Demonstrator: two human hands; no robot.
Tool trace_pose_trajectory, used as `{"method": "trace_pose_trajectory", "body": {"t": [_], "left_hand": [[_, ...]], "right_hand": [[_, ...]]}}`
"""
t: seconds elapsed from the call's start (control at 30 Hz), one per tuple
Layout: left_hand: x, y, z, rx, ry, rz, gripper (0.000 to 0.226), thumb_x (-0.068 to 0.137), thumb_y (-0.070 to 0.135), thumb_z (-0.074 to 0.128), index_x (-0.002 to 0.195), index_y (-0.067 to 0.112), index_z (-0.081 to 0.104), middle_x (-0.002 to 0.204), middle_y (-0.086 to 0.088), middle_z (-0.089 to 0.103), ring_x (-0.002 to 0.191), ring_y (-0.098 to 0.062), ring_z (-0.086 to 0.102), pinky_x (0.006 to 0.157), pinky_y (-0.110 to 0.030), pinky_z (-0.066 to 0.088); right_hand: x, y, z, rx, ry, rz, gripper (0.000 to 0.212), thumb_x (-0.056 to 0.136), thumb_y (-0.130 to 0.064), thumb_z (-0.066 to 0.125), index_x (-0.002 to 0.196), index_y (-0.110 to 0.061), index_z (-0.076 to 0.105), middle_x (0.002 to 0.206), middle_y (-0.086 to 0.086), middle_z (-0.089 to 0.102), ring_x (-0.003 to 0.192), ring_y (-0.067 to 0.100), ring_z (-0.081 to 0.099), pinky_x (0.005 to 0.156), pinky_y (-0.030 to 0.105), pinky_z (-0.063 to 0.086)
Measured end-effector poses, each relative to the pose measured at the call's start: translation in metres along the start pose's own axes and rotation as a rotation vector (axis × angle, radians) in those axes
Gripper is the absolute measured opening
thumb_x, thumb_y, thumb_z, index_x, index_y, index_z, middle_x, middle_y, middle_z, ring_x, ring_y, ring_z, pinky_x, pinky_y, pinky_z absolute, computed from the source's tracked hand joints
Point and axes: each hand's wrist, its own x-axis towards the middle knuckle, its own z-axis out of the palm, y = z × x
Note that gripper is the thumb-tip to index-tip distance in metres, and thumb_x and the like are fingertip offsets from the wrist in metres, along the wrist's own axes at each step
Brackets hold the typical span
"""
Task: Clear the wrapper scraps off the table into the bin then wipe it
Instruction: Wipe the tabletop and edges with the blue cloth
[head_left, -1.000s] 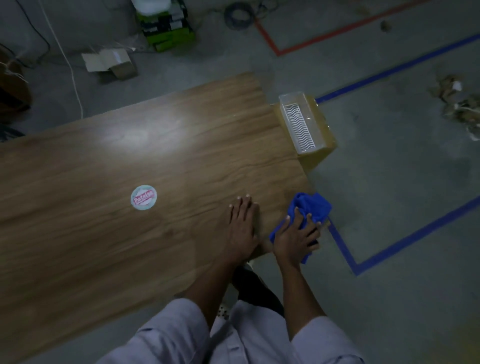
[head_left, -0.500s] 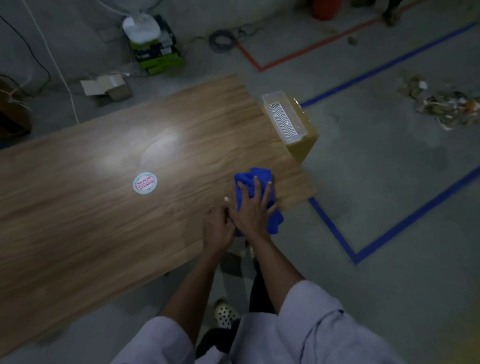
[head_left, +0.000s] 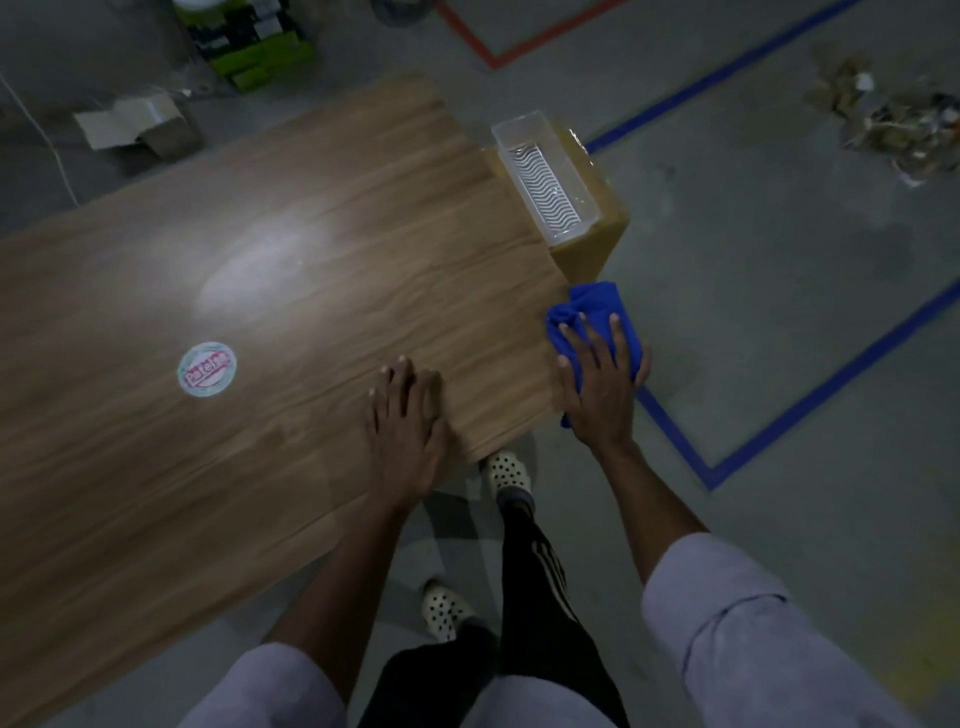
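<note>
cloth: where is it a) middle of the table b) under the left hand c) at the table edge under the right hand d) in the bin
c: the cloth sits at the table edge, partly off it, with the right hand spread on top; the left hand lies on bare wood.

Crumpled blue cloth (head_left: 597, 312) under right hand (head_left: 602, 384): solid blue. Rectangular wooden table (head_left: 311, 234) beneath left hand (head_left: 405, 431): brown streaked grain. Round paper sticker (head_left: 207, 370) left of that hand: pale rim, red lettering. Clear plastic bin (head_left: 545, 192) beyond right hand: wavy-ridged base.
</note>
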Motion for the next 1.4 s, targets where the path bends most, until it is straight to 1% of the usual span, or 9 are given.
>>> {"method": "trace_pose_trajectory", "body": {"t": [0.2,0.43,0.6,0.73,0.87,1.0,1.1,1.27,1.4], "left_hand": [[-0.023,-0.032,-0.006,0.107,0.109,0.263,0.048,0.106,0.028,0.044,0.15,0.008,0.046,0.164,-0.009,0.034,0.156,-0.027,0.022,0.124,-0.052,0.021],[-0.06,-0.031,-0.006,-0.137,0.23,0.06,0.049,0.104,0.025,0.038,0.147,0.004,0.049,0.157,-0.012,0.044,0.153,-0.021,0.028,0.124,-0.048,0.025],[-0.099,-0.052,-0.026,-0.031,0.289,-0.044,0.046,0.101,0.027,0.044,0.143,0.009,0.051,0.156,-0.007,0.046,0.151,-0.021,0.032,0.124,-0.042,0.019],[-0.122,-0.084,-0.031,0.236,0.344,-0.077,0.048,0.102,0.027,0.042,0.143,0.005,0.05,0.157,-0.014,0.043,0.15,-0.029,0.033,0.124,-0.05,0.021],[-0.124,-0.082,-0.025,0.278,0.323,-0.069,0.051,0.099,0.027,0.046,0.144,0.003,0.048,0.159,-0.02,0.036,0.149,-0.035,0.029,0.123,-0.055,0.019],[-0.125,-0.083,-0.033,0.152,0.323,-0.095,0.055,0.096,0.028,0.049,0.144,0.001,0.045,0.157,-0.022,0.035,0.144,-0.033,0.028,0.121,-0.055,0.018],[-0.125,-0.085,-0.035,0.028,0.359,-0.113,0.056,0.095,0.027,0.049,0.142,-0.002,0.045,0.153,-0.026,0.036,0.139,-0.037,0.032,0.117,-0.057,0.024],[-0.124,-0.088,-0.035,0.026,0.417,-0.146,0.051,0.093,0.024,0.052,0.136,-0.003,0.049,0.144,-0.028,0.042,0.13,-0.044,0.042,0.113,-0.051,0.034],[-0.134,-0.071,-0.014,0.24,0.421,-0.25,0.048,0.101,0.028,0.042,0.144,0.006,0.049,0.153,-0.02,0.04,0.141,-0.039,0.036,0.119,-0.05,0.025]], "right_hand": [[-0.031,-0.041,0.021,0.088,0.194,0.073,0.039,0.105,-0.036,0.043,0.136,-0.03,0.064,0.146,-0.011,0.058,0.143,0.022,0.043,0.116,0.052,0.027],[-0.134,-0.186,0.02,0.188,-0.101,-0.049,0.046,0.108,-0.044,0.032,0.151,-0.039,0.045,0.159,-0.019,0.04,0.15,0.019,0.03,0.118,0.048,0.021],[-0.102,-0.126,-0.001,0.138,-0.217,-0.341,0.053,0.102,-0.049,0.05,0.153,-0.044,0.037,0.159,-0.018,0.039,0.15,0.019,0.03,0.113,0.056,0.03],[-0.04,-0.041,-0.006,0.057,-0.13,0.002,0.064,0.103,-0.057,0.044,0.159,-0.029,0.031,0.166,-0.002,0.031,0.155,0.025,0.02,0.122,0.057,0.022],[-0.055,-0.079,0.003,-0.036,-0.063,0.103,0.057,0.108,-0.049,0.033,0.158,-0.021,0.037,0.163,-0.008,0.035,0.156,0.029,0.017,0.122,0.059,0.017],[-0.126,-0.178,0.012,0.067,-0.185,0.059,0.059,0.106,-0.046,0.032,0.16,-0.024,0.03,0.167,-0.009,0.026,0.158,0.024,0.008,0.126,0.051,0.001],[-0.167,-0.231,0.01,0.039,-0.34,-0.164,0.061,0.105,-0.052,0.021,0.163,-0.031,0.018,0.169,-0.015,0.014,0.158,0.021,-0.001,0.125,0.048,-0.004],[-0.134,-0.172,0.0,0.026,-0.388,-0.505,0.055,0.107,-0.043,0.027,0.161,-0.037,0.021,0.168,-0.019,0.015,0.158,0.019,0.005,0.123,0.049,0.013],[-0.084,-0.081,-0.005,-0.02,-0.295,-0.338,0.054,0.107,-0.046,0.032,0.16,-0.04,0.025,0.168,-0.018,0.017,0.158,0.022,-0.006,0.125,0.055,0.004]]}}
